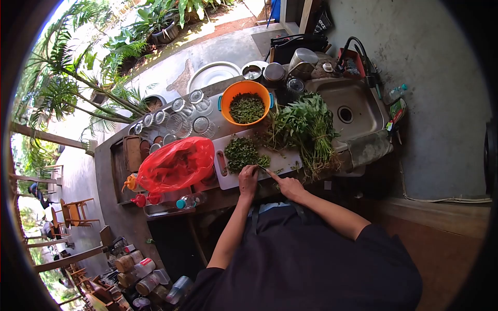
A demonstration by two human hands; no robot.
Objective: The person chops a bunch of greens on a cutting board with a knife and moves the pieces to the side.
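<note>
A white cutting board (228, 180) lies on the counter with a heap of chopped leafy greens (240, 154) on it. My left hand (248, 179) is closed at the board's near edge, its fingers pressed on a small bunch of leafy greens (263, 161). To its right, my right hand (291, 187) is wrapped around a knife (267, 170), whose blade points left toward that bunch. Most of the knife's handle is hidden in the hand. Whole leafy stems with roots (314, 135) lie at the board's right side, partly over it.
Behind the board stands an orange basin (224, 101) of chopped greens. A red plastic bag (176, 165) and upturned glasses (182, 107) are on the left. A sink (358, 103) is at the right, with a cloth (369, 147) on its front edge. A capped bottle (189, 201) lies near the front.
</note>
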